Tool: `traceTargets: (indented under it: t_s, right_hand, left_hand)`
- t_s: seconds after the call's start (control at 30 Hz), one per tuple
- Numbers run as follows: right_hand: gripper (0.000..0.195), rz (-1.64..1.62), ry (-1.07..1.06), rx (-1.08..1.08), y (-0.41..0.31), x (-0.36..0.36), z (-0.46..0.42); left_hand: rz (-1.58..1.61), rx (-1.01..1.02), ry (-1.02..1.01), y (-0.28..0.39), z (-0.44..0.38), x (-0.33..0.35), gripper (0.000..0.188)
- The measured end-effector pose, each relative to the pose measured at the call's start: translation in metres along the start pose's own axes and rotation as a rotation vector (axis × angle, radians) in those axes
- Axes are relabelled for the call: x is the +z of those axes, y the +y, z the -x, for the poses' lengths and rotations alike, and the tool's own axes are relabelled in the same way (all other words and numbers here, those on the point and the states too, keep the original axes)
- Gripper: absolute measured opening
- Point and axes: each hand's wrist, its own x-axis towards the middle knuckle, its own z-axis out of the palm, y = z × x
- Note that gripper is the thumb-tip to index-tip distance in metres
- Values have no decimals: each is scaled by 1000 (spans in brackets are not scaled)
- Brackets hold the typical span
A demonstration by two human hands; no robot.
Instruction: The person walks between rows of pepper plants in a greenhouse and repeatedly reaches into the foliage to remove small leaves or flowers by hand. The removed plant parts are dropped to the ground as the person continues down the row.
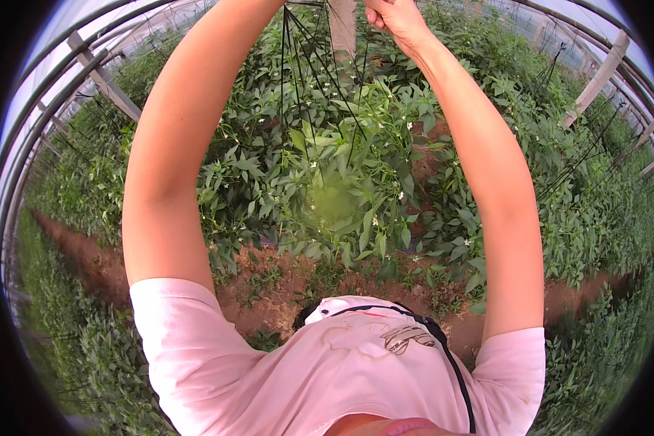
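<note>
Both my arms are raised towards the top edge of the head view. My right hand, at picture right, is partly cut off by that edge; this is my right hand (395, 17), its fingers curled, near a concrete post (343, 27). Whether it grips a string cannot be told. My left hand lies beyond the top edge, out of view. Several black strings (284, 71) fan down from a point near the top, between my arms, into leafy pepper plants (349, 163) with small white flowers.
More concrete posts stand at left (106, 79) and right (597, 82) under curved greenhouse pipes (60, 52). Other strings (550, 71) hang at the right. Bare soil (250, 305) runs across in front of me, with dense plants (109, 354) behind on both sides.
</note>
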Motion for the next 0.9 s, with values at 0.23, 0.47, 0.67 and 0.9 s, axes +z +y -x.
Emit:
traceTargets:
  t_s: [0.23, 0.47, 0.67, 0.9]
  right_hand:
    - [23, -700, -130, 277, -35, 1, 23]
    - [21, -464, -273, 453, -5, 4, 5]
    - [24, 177, -203, 629, -1, 4, -9]
    - [28, 435, -391, 770, -39, -14, -3]
  left_hand:
    - [64, 140, 298, 51, 62, 38, 19]
    - [249, 90, 126, 47, 95, 63, 22]
    - [518, -67, -173, 44, 103, 69, 24]
    - [842, -123, -496, 45, 107, 103, 21]
